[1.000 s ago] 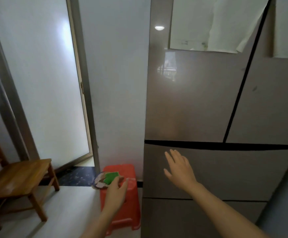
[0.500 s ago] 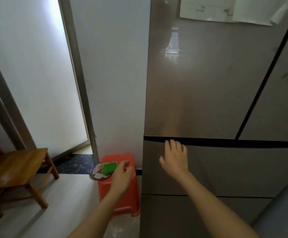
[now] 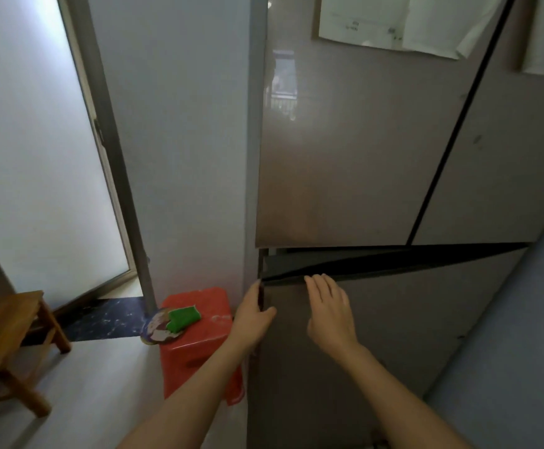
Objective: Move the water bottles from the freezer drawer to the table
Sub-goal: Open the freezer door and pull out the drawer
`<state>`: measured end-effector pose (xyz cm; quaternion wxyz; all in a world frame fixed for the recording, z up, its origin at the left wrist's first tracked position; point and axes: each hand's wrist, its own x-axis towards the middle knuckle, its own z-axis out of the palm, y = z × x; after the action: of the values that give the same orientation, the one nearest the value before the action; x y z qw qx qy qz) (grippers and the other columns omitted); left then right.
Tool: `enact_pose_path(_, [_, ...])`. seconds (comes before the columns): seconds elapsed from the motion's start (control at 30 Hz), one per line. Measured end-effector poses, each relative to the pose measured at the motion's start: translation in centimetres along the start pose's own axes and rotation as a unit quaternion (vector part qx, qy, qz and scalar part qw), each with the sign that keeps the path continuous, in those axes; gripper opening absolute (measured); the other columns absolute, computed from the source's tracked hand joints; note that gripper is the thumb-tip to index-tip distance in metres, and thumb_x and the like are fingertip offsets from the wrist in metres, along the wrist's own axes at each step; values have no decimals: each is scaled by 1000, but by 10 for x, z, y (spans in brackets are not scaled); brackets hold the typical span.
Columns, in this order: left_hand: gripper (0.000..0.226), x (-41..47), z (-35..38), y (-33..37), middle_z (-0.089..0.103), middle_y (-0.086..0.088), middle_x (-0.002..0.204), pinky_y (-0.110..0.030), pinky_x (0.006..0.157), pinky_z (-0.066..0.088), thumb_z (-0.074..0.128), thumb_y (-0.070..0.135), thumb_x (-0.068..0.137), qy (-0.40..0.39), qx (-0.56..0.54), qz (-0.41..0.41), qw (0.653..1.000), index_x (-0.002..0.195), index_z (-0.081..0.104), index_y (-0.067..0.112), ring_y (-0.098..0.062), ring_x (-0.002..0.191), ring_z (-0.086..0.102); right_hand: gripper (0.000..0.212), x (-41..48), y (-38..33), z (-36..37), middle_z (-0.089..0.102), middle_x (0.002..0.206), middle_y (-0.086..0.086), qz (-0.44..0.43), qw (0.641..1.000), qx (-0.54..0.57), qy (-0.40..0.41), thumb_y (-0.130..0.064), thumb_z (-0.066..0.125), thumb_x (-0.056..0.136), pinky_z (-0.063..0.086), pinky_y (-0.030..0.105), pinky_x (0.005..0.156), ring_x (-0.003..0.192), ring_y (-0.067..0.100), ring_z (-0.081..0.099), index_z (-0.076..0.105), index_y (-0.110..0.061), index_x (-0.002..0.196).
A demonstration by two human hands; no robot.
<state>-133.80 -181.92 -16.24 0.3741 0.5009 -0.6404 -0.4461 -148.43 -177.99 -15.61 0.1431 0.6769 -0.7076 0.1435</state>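
Wooden chair [image 3: 3,332]: at far left edge, standing on pale floor, only partly in frame.
Frosted glass door [image 3: 37,150]: behind chair, set in grey frame, bright and opaque.
Red plastic stool [image 3: 206,338]: between door frame and fridge, against white wall.
Round plate [image 3: 160,328]: lying on stool top, overhanging its left edge.
Green sponge [image 3: 184,317]: resting on plate, tilted, partly over stool top.
Left hand [image 3: 252,315]: clamped on left top corner of freezer drawer; thumb on front face, fingers wrapped around side edge and hidden behind it.
Freezer drawer [image 3: 394,319]: below the two upper doors, pulled out slightly at left side; dark wedge-shaped gap along its top, wide at left and narrowing toward right.
Right hand [image 3: 330,311]: fingers together and extended, fingertips hooked over top edge of drawer front, palm close to front face; nothing enclosed in it.
Water bottles: not visible; drawer interior dark, contents cannot be told.
Upper fridge doors [image 3: 345,140]: closed, glossy, split by dark vertical seam at right.
Paper sheets [image 3: 400,24]: stuck to upper doors near top edge, lower corner curling.
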Motion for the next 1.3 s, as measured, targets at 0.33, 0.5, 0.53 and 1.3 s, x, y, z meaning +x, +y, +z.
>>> enact_pose_path(0.33, [65, -61, -14, -2, 16, 16, 145, -39, 114, 24, 46, 1, 86, -51, 153, 184, 970, 143, 25, 23, -5, 134, 16, 65, -86, 20, -46, 30, 149, 6, 13, 992, 122, -1, 0, 49, 79, -4, 25, 108, 142, 21, 20, 33, -9, 141])
enact_pose_path(0.5, [58, -92, -11, 33, 10, 23, 135, -32, 113, 13, 38, 10, 90, -177, 243, 302, 905, 142, 23, 31, 2, 126, 6, 68, -132, 35, -83, 37, 139, -6, 114, 967, 226, -5, -30, 30, 69, 8, 28, 115, 132, 3, 21, 45, -12, 133])
enact_pose_path(0.53, [57, -97, -9, 36, 18, 23, 131, -33, 113, 16, 41, 7, 91, -198, 222, 304, 905, 139, 28, 34, 3, 126, 9, 64, -142, 39, -90, 40, 133, -7, 148, 958, 245, 6, -30, 33, 70, 12, 33, 116, 131, 5, 25, 49, -11, 129])
enact_pose_path(1.3, [69, -191, 174, 50, 25, 3, 150, -20, 108, 13, 30, 32, 74, -338, 195, 287, 875, 141, 29, 24, -11, 137, 18, 38, -321, 145, -179, 56, 65, 4, 188, 942, -248, 125, -47, 50, 76, 40, 30, 50, 59, 21, 52, 61, -11, 70])
